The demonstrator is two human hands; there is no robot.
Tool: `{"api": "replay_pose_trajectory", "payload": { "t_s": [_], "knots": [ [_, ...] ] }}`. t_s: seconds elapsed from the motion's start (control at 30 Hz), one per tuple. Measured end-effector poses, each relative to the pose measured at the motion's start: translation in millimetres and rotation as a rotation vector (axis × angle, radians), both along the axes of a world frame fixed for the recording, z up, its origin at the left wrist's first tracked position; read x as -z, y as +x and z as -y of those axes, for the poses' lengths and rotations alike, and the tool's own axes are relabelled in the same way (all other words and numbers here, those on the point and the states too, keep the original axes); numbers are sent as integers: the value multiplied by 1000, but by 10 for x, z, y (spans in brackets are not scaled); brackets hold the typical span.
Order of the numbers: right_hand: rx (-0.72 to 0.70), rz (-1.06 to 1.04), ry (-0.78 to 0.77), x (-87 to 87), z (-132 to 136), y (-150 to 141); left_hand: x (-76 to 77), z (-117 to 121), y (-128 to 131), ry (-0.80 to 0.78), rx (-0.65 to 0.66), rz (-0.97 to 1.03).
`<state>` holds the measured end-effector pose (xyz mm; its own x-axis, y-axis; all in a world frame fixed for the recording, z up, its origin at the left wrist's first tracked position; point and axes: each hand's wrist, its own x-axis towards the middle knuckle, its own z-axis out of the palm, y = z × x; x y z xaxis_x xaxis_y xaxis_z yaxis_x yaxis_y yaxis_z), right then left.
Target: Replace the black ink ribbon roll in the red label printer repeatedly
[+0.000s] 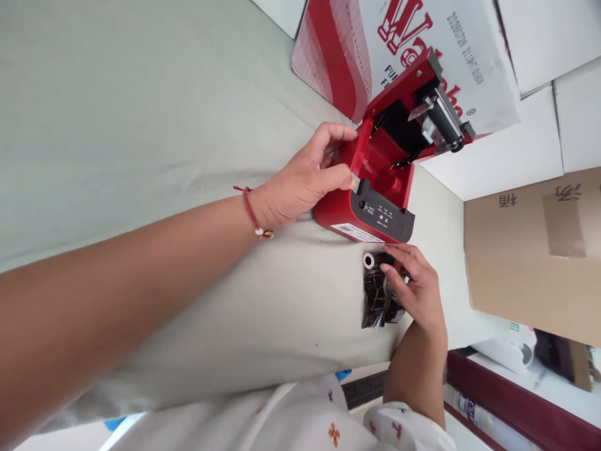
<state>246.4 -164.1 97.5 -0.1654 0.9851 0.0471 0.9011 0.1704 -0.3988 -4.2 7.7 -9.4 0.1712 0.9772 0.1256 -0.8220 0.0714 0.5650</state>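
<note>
A red receipt printer (335, 210) sits on the cloth-covered surface with its lid (389, 94) swung up, showing the red hollow inside and a black roller on the lid. My left hand (310, 178) grips its near side, thumb on the rim by the dark control panel (381, 213) and fingers at the far corner. In front of the printer lies a small roll (369, 261) with a pale ring-shaped end, beside crinkled black plastic wrapping (374, 294). My right hand (417, 285) closes its thumb and fingers on the roll, partly hiding it.
A white and red printed carton (338, 56) stands right behind the printer. More white boxes (539, 125) and a brown cardboard box (526, 250) line the right side. Pale green cloth (141, 94) covers the table. A dark red bar (516, 401) runs at lower right.
</note>
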Motion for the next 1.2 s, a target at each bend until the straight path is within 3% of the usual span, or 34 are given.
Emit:
{"api": "replay_pose_trajectory", "payload": {
  "t_s": [0.1, 0.3, 0.4, 0.5, 0.6, 0.67, 0.8, 0.93, 1.03, 1.2],
  "knots": [
    [-42, 7, -25, 13, -7, 3, 57, -20, 5, -22, -66, 56],
    [-118, 107, -79, -17, -67, -31, -126, -1, -59, 44, 111, -98],
    [-235, 125, -164, -242, -70, -20, -12, 1, 8, 1, 1, 65],
    [-357, 81, -203, -633, -74, 20, 139, -9, 65, 14, -80, 43],
    [-318, 48, -102, -964, -162, 24, 139, -7, 27, 72, 40, -16],
    [-197, 35, 18, -1031, -312, -33, 59, 12, -31, 115, 97, -74],
    [43, 39, 197, -816, -809, -277, -125, 77, -123, 157, 111, -260],
    [14, 148, 254, -518, -1265, -488, -219, 126, -154, 119, 137, -347],
    [62, 194, 247, -438, -1392, -570, -236, 135, -156, 124, 138, -368],
    [96, 125, 174, -447, -1352, -674, -231, 134, -144, 118, 128, -378]
  ]
}}
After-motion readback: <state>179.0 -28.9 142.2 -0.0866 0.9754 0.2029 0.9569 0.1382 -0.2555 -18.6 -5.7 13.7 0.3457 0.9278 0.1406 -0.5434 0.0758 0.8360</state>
